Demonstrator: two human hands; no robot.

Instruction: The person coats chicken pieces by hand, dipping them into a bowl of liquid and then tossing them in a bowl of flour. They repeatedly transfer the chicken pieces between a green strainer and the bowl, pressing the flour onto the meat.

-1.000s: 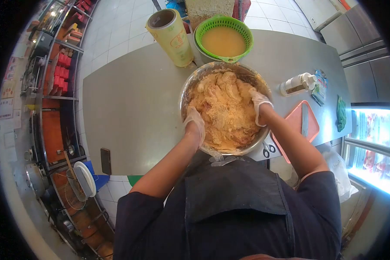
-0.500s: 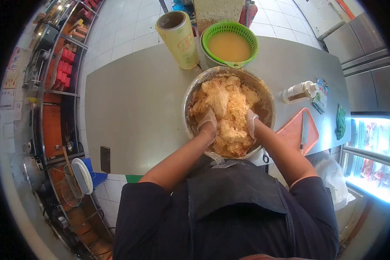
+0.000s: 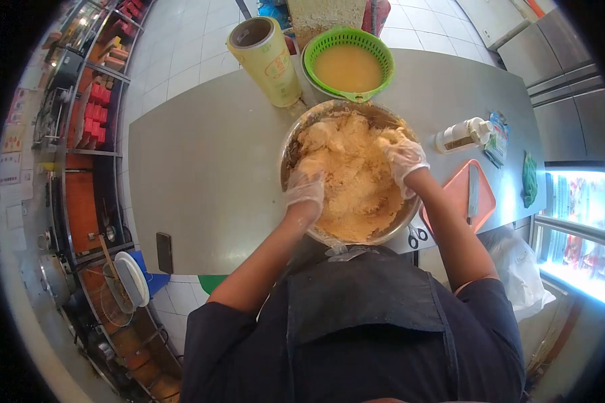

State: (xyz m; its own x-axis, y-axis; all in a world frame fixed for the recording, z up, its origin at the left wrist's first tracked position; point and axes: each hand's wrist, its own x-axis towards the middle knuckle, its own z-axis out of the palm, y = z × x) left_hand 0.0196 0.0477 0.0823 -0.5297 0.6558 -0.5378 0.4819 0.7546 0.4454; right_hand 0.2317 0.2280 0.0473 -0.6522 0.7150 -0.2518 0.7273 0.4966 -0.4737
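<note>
The big metal bowl [image 3: 383,235] sits on the steel table [image 3: 202,168], right in front of the person. The gloved left hand [image 3: 304,189] lies flat and open on the sticky yellow chicken mix [image 3: 353,188]. The gloved right hand [image 3: 403,156] bends over a lump; I cannot tell if it grips. It seems best to dig deep and turn the mix, keeping it inside. I count two hands, one bowl, one green colander [image 3: 383,47], one squeeze bottle [image 3: 460,133] and one knife [image 3: 472,191].
</note>
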